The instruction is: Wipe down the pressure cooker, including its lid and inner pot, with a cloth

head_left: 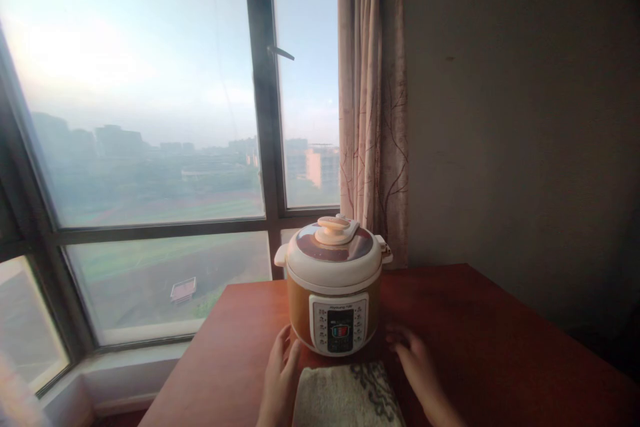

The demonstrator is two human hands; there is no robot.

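An electric pressure cooker (334,280) with a gold body, white lid rim and front button panel stands upright on the reddish-brown table. Its lid, topped by a cream knob, is on. My left hand (281,363) is by the cooker's lower left side, fingers apart and slightly curved; whether the fingertips touch it I cannot tell. To the lower right of the cooker is my right hand (413,357), fingers spread, a small gap from the body, holding nothing. Between my hands lies a folded grey-green cloth (345,393) with a dark swirling pattern, just in front of the cooker.
The table (480,333) extends to both sides, its far edge just behind the cooker. A large window (150,147) with a dark frame is at the left. A patterned curtain (373,93) hangs behind the cooker, and a grey wall (510,120) is at the right.
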